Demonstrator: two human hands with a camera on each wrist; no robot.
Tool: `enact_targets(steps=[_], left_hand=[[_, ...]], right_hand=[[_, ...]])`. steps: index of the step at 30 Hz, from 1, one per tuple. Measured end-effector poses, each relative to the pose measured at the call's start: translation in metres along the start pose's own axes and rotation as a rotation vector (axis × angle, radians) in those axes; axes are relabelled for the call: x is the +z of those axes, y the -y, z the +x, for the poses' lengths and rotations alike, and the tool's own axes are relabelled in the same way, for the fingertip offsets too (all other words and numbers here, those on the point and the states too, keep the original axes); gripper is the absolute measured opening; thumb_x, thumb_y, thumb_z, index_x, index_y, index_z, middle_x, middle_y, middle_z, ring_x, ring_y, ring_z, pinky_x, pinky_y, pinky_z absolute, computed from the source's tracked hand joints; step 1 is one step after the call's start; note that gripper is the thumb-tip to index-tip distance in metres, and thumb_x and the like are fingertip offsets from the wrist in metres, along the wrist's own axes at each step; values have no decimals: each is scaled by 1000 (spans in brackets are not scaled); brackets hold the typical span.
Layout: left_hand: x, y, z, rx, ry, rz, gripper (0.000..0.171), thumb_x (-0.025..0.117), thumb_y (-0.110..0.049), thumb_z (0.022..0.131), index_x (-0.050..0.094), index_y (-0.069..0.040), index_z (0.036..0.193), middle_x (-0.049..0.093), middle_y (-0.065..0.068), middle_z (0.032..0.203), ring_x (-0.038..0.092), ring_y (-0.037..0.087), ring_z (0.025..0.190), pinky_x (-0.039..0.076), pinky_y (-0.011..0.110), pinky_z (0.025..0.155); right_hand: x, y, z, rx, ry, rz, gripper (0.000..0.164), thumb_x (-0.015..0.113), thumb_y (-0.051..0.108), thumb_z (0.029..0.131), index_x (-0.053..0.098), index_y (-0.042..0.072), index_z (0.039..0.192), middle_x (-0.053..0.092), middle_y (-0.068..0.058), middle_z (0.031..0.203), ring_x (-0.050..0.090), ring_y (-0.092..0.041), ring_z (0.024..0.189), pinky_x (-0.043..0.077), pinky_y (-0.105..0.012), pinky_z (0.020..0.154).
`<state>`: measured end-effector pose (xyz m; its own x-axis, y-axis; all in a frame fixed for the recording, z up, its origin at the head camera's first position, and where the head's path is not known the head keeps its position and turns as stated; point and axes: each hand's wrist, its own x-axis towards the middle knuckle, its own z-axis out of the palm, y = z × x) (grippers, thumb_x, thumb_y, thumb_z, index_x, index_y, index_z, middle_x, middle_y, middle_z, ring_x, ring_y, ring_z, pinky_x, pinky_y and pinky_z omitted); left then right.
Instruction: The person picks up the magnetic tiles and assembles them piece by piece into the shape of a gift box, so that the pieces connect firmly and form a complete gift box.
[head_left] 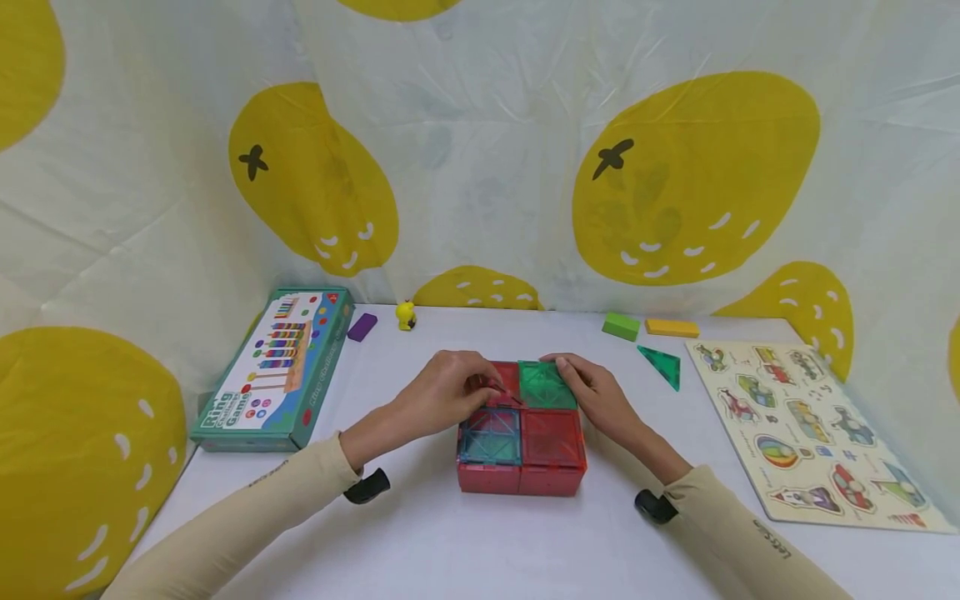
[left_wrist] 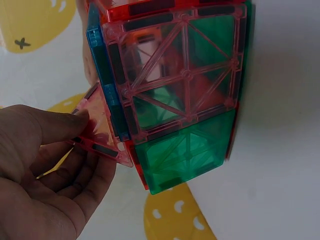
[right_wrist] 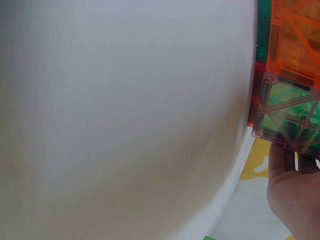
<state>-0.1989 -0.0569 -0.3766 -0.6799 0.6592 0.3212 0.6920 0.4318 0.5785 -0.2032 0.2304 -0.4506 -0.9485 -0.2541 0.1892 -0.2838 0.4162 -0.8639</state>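
Note:
A low box of see-through magnetic tiles (head_left: 551, 437) stands mid-table, with red sides and red, blue and green tiles on top. My left hand (head_left: 446, 392) pinches a red triangular magnetic tile (left_wrist: 100, 122) between thumb and fingers at the box's upper left. One corner of that tile is right at the box edge in the left wrist view. At the back right corner, my right hand (head_left: 600, 396) holds the box beside the green top tile (head_left: 547, 385). Its fingers (right_wrist: 281, 159) bend around the edge, partly hidden behind a clear-looking side tile (right_wrist: 287, 112).
A ring game box (head_left: 273, 367) lies at the left, near a purple block (head_left: 362, 327) and a small yellow figure (head_left: 406, 316). Back right are a green block (head_left: 621, 325), a yellow block (head_left: 672, 327) and a green triangular tile (head_left: 663, 367). A wooden puzzle board (head_left: 780, 446) lies right.

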Motion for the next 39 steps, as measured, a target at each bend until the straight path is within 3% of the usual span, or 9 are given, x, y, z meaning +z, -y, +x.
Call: enact_targets(steps=[17,23,27,29,31,35,39], left_hand=[[3,-1,-5,-28,-26,-1,10,78,-4,96,79,-9,105,68,-5,91,58,11,76,53,25,65],[3,5,-11,-45,-37,-16,13,79,-5,96,79,-7,108,67,-7,90,58,9,77,58,31,67],[3,10,-14,-20,-51,-35,14,80,-4,95,79,-5,109,69,-6,92,60,9,78,60,38,70],[3,11,-15,-6,-58,-38,14,80,-3,95,78,-4,109,70,-4,93,61,8,78,60,38,71],[3,12,-16,1,-61,-40,15,80,-3,95,78,-3,109,71,-3,95,61,8,78,60,38,71],[2,13,-16,-7,-58,-40,15,79,-2,95,78,-2,110,72,-2,97,61,8,79,60,37,72],[4,14,-18,-16,-58,-42,16,79,-3,95,78,-2,111,72,-1,97,61,9,80,61,40,73]], right_hand=[[-1,0,1,2,8,-9,38,46,29,116,65,9,142,62,-12,144,53,-32,137,44,-59,111],[-9,4,-1,4,19,-49,42,44,31,116,63,9,146,61,-12,146,52,-33,139,42,-60,112],[-28,-4,-1,-41,-44,-152,37,50,27,114,65,7,142,68,-10,136,62,-29,128,51,-44,107],[-42,-13,1,-90,-103,-229,31,58,19,111,69,5,136,72,-8,127,67,-27,117,54,-31,99],[-58,-22,2,-146,-172,-337,24,64,10,107,74,3,127,74,-9,119,69,-27,110,54,-26,92],[-91,-42,2,-184,-271,-512,18,67,-3,98,78,-3,111,76,-18,107,70,-37,100,55,-45,84],[-116,-59,-2,-67,-265,-617,21,65,-2,96,75,-10,113,72,-30,109,67,-49,101,52,-62,83]])
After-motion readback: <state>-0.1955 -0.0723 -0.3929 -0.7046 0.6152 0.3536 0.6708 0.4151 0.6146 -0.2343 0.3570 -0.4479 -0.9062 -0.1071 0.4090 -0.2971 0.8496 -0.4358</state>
